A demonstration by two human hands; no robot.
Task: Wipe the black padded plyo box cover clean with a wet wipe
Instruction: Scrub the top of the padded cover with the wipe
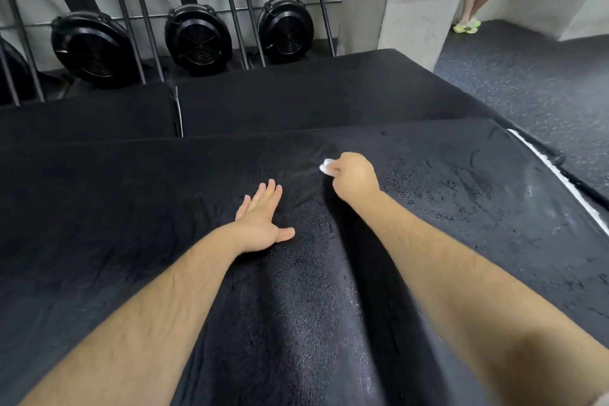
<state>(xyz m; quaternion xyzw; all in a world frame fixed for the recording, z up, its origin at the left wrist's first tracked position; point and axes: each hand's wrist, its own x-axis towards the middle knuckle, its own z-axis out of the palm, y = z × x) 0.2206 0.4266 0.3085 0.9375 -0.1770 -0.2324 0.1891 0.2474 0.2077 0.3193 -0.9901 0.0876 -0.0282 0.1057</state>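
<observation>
Right hand (354,180) had its grip curled tight round a crumpled white wet wipe (326,166), pressing the black padded plyo box cover (445,208); left hand (263,221) lay flat, empty, bracing.

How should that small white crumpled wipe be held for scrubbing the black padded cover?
Probably bunched from above, as the right hand grips it: the small white crumpled wipe is a soft wad against the black padded cover, so only its top is free.

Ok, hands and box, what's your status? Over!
Left grip open, flat on the black cover. Right grip holds the white wipe against the cover. Nothing seen in the way.
</observation>
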